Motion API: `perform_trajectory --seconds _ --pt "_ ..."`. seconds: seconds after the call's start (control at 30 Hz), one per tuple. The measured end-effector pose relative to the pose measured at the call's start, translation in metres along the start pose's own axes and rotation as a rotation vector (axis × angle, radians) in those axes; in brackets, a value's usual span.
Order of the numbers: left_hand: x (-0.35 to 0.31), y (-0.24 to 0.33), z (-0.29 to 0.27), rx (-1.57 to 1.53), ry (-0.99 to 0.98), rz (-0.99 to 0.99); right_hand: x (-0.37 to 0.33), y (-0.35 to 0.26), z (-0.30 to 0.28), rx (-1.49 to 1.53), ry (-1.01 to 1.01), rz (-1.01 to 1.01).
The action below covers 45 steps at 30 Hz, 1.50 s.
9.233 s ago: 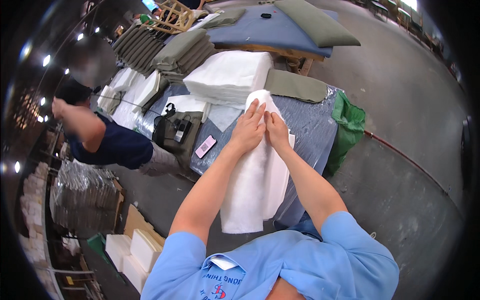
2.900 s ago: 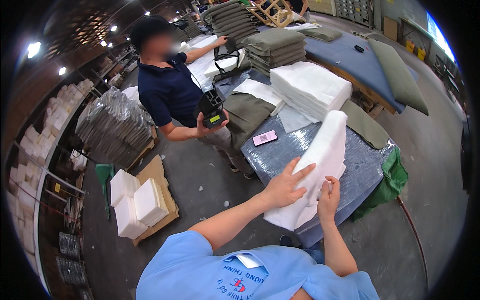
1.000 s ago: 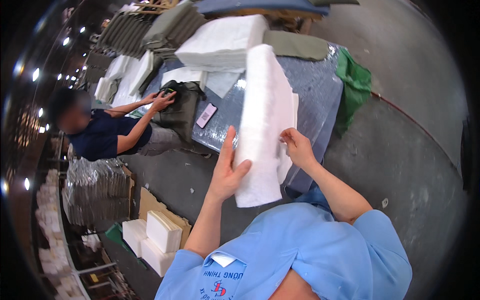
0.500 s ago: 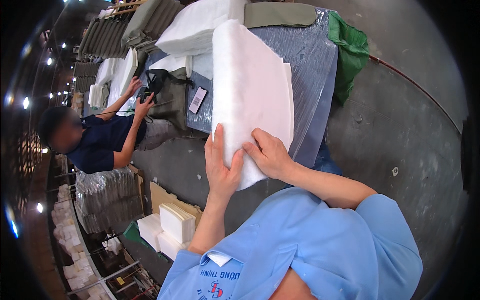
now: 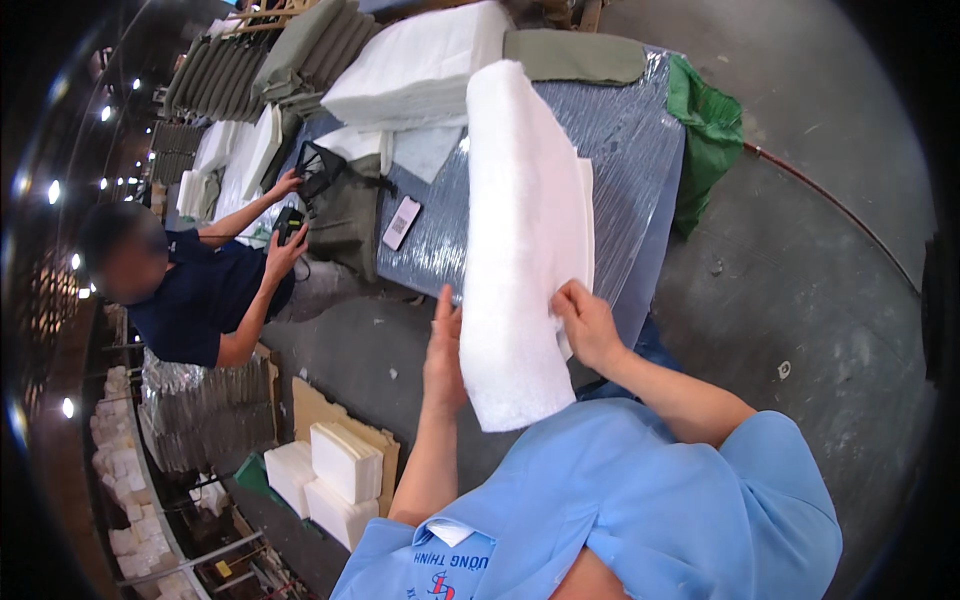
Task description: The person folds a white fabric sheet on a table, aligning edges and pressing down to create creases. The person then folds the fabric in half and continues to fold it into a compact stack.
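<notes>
A long piece of white fluffy batting (image 5: 515, 260) is folded over a flat white foam pad (image 5: 587, 215), whose edge shows along the right side. Its near end hangs past the table edge, close to my shirt. My right hand (image 5: 590, 325) pinches the batting's edge on the right, fingers curled in. Along the opposite side, my left hand (image 5: 445, 355) is upright with its fingers stretched out, by the batting's left edge; part of it is hidden behind the batting.
Plastic film covers the table (image 5: 425, 255), which bears a phone (image 5: 402, 223), a white batting stack (image 5: 420, 65) and an olive cushion piece (image 5: 575, 56). Green sacking (image 5: 705, 150) hangs at the right corner. A co-worker (image 5: 200, 290) at left holds a black device (image 5: 288, 225). White foam blocks (image 5: 345, 460) sit lower left.
The batting's fold now covers more of the pad, and its near end has come closer to me. My right hand has shifted right and down; my left hand has moved off the top to the side.
</notes>
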State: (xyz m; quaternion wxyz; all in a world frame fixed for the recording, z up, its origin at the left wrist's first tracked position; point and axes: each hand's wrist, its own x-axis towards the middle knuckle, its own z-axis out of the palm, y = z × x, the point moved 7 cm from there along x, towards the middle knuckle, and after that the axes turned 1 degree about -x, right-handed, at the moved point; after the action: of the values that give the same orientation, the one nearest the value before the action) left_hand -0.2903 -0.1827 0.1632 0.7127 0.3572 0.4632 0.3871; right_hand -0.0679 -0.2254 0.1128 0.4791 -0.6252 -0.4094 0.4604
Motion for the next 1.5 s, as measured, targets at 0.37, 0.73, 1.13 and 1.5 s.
perform_trajectory --seconds 0.37,0.73,1.13,1.5 --pt "0.048 0.021 0.032 -0.069 -0.199 0.028 0.020 -0.091 -0.006 0.145 0.167 -0.261" --pt "0.060 0.087 0.082 -0.189 -0.107 0.108 0.052 -0.124 -0.011 0.157 0.152 -0.274" --pt "0.054 0.204 0.157 0.677 -0.222 1.053 0.106 -0.150 -0.027 0.193 0.041 -0.225" --pt "0.066 0.226 0.175 1.047 0.076 1.155 0.132 -0.190 -0.090 0.043 0.092 -0.364"
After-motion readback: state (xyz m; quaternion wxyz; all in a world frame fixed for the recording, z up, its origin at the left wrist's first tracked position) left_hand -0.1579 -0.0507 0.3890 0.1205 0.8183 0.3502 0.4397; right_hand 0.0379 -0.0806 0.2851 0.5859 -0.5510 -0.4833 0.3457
